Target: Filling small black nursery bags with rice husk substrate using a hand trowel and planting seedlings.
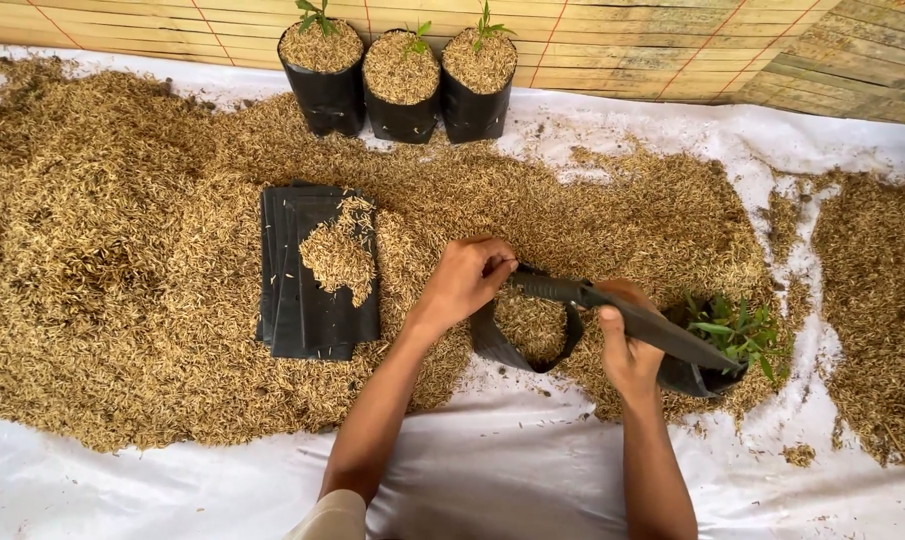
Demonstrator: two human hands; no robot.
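Here the left hand (468,280) pinches the far rim of a black plastic grow bag (529,335), fingers closed on the edge, holding its mouth open. The bag lies on its side near the middle of the white sheet (493,470), toward the near edge, and rice husk shows inside its opening. The right hand (628,345) is wrapped around the other side of the same bag's rim, thumb on top, pulling the plastic out into a long flat strip toward the right. Just beside that hand, partly behind the strip, a green seedling (738,330) sits in another black bag.

A wide spread of rice husk (123,260) covers the sheet from its left edge across to the right. A stack of flat empty black bags (308,300) lies on the husk left of the hands, with a small heap of husk on top. At the far edge stand three filled bags (403,85), upright and touching, each with a small sprout, against a bamboo mat wall (673,40).
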